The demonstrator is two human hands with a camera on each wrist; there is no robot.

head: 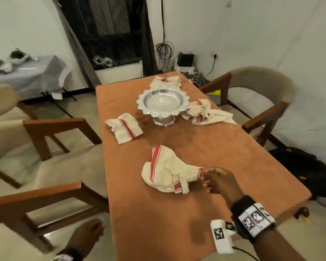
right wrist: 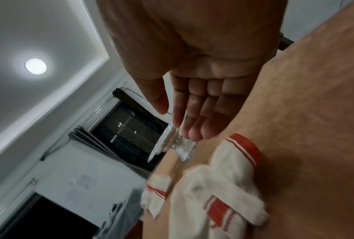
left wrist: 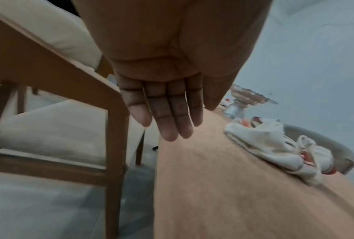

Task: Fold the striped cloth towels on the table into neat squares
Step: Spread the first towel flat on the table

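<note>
Lying crumpled, nearest towel (head: 169,170), right hand (head: 220,182) beside

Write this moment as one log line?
stage: reaching | right hand: open, at nearest towel | left hand: open, off table | towels folded: none

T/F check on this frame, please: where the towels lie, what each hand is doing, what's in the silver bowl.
1. Four striped towels lie on the table. True.
2. The right hand grips the nearest towel in a fist. False: its fingers are extended, at the towel's edge.
3. The left hand is open and holds nothing. True.
4. The silver pedestal bowl holds a folded towel. False: it is empty.
5. The left hand presses on the nearest towel. False: it hangs beside the table's near left edge, off the cloth.
</note>
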